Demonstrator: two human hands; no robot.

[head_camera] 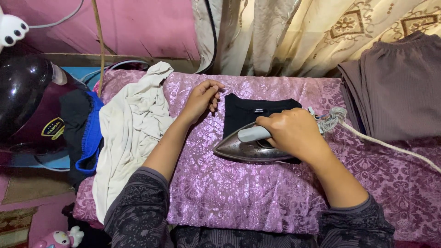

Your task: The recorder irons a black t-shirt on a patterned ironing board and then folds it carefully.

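My right hand grips the grey handle of a metal clothes iron, which rests flat on a folded black garment. The iron's tip points left, over the garment's lower left corner. My left hand lies on the purple patterned cover just left of the black garment, fingers curled, holding nothing. A frayed white cord runs from the iron's rear off to the right.
A crumpled cream garment lies at the left of the cover. Beside it are a blue and black cloth and a dark glossy helmet. A folded brown garment sits at the right. Curtains hang behind.
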